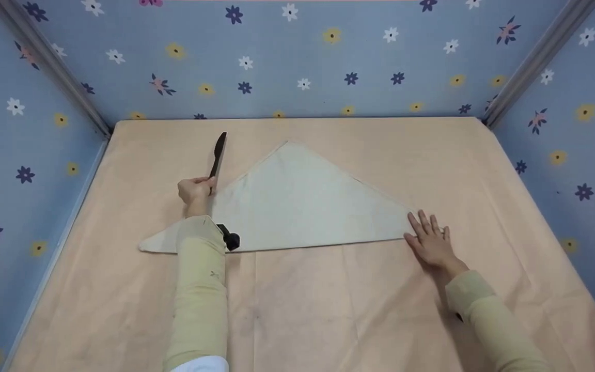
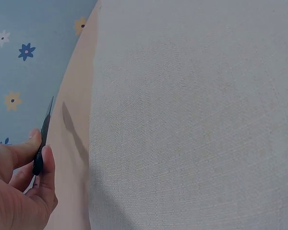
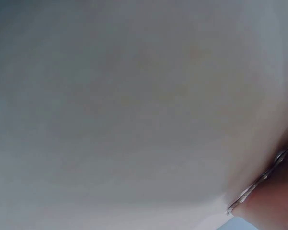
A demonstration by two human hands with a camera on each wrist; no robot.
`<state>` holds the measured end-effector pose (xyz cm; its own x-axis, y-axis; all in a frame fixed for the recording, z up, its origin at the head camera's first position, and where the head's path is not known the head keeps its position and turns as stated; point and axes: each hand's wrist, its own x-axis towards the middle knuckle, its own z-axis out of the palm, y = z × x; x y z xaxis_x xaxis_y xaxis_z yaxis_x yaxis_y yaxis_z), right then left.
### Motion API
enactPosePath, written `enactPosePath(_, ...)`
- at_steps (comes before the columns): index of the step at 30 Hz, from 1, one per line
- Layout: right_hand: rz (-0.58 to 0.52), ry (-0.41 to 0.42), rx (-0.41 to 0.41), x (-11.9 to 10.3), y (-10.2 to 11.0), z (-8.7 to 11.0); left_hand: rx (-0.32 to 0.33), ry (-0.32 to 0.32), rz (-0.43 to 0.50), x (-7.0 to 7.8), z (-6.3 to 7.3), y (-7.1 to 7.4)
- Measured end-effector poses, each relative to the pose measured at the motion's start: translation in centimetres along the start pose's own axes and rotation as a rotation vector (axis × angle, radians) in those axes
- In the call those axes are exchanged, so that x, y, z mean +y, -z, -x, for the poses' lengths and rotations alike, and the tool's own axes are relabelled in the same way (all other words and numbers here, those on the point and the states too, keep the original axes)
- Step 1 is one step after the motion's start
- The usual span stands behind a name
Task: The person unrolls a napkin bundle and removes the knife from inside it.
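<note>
A pale cloth folded into a triangle (image 1: 302, 201) lies on the table, its long edge toward me and its peak pointing away. My left hand (image 1: 194, 190) pinches a black table knife (image 1: 218, 152) by its handle, over the cloth's left slanting edge. The blade points up and away; in the left wrist view the knife (image 2: 44, 133) sits between thumb and fingers, its shadow falling beside the cloth (image 2: 192, 115). With fingers spread and straight, my right hand (image 1: 432, 245) rests at the cloth's right corner. Blurred pale cloth (image 3: 134, 105) fills most of the right wrist view.
A peach cover (image 1: 297, 310) with creases is spread over the table. Blue flowered panels (image 1: 271, 62) stand at the back and both sides, with grey posts (image 1: 540, 62) in the back corners. A black wrist device (image 1: 232, 241) sits on the left sleeve.
</note>
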<state>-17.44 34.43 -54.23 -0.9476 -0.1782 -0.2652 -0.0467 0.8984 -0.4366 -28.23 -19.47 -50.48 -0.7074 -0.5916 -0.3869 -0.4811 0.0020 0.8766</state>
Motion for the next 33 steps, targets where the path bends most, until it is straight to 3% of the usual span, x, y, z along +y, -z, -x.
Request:
enactPosePath(8,0.000,0.000,0.004,0.1,0.0,0.1,-0.026,0.053,0.057,-0.1,-0.8,-0.4)
enactPosePath(12,0.000,0.003,0.005,0.0,0.1,0.0,-0.027,0.047,0.070,-0.1,-1.0,-0.4)
enactPosePath(16,0.009,-0.003,0.001,0.0,0.3,-0.1,-0.025,0.025,0.044,-0.2,-1.1,-0.4)
enactPosePath(22,0.014,-0.011,-0.016,-0.1,0.2,-0.1,0.004,0.040,-0.003,-0.6,-1.4,-0.4)
enactPosePath(27,0.013,-0.011,-0.013,-0.2,0.1,-0.1,0.030,0.038,0.030,-0.8,-1.7,-0.6)
enactPosePath(33,0.010,-0.013,-0.010,-0.1,0.1,-0.1,0.015,0.037,0.120,-1.2,-1.6,-0.7)
